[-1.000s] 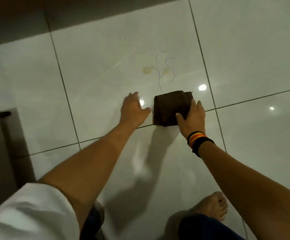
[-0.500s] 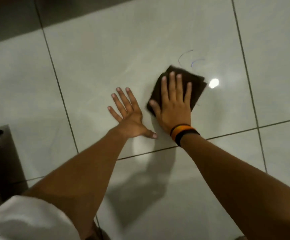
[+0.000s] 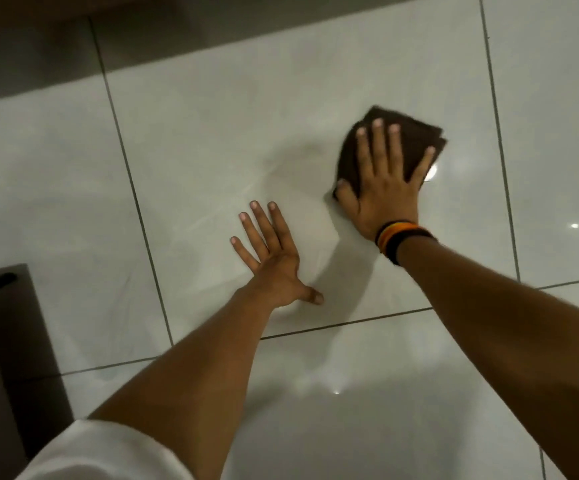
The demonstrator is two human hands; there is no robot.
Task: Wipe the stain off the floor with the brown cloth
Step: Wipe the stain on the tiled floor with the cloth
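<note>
Pressing brown cloth (image 3: 390, 143) under right hand (image 3: 383, 192), flat.

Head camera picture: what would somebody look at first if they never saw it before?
First comes the brown cloth, dark against the pale floor tiles, up at the right, with the right hand spread flat on top of it. Next is the left hand, pressed bare on the tile nearer the middle, fingers fanned out. The striped wristbands on the right wrist add a bright bit of orange.
</note>
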